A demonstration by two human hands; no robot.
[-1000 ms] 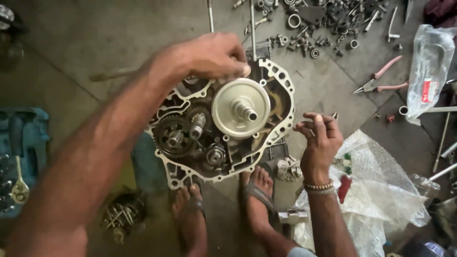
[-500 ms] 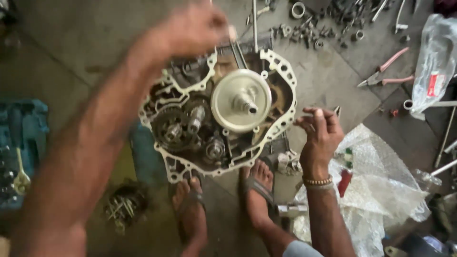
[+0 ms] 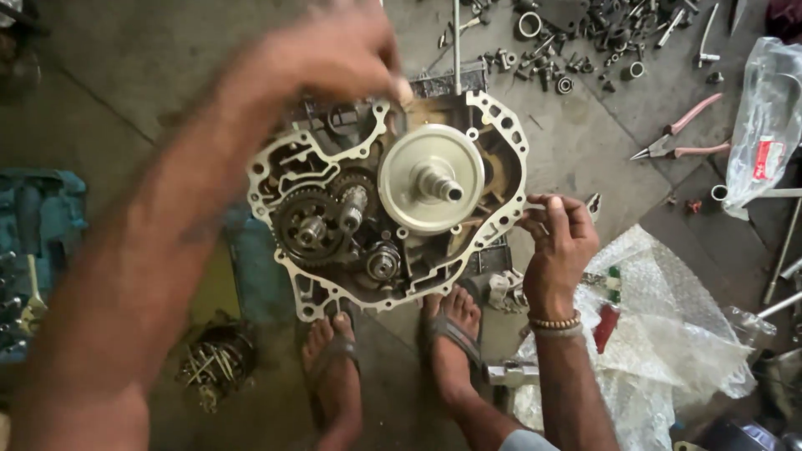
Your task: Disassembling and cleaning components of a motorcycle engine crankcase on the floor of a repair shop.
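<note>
Engine case [image 3: 334, 167]: open, pale metal, lying flat on the concrete floor [image 3: 150, 92] between the person's sandalled feet and a scatter of parts. Inside: dark toothed gears [image 3: 311, 227] at left, round silver clutch hub [image 3: 430, 178] with a central shaft at right.

Left hand [image 3: 334, 54]: blurred, above the case's top edge; whether its grip is open or closed cannot be told.

Right hand [image 3: 558, 242]: fingers curled, grip closed on the case's right rim; bead bracelet at the wrist.

Surroundings: pink-handled pliers [image 3: 678, 138] upper right; loose nuts and bolts [image 3: 585, 42] at top; bubble wrap [image 3: 668, 334] lower right; blue tool tray [image 3: 33, 234] far left.
</note>
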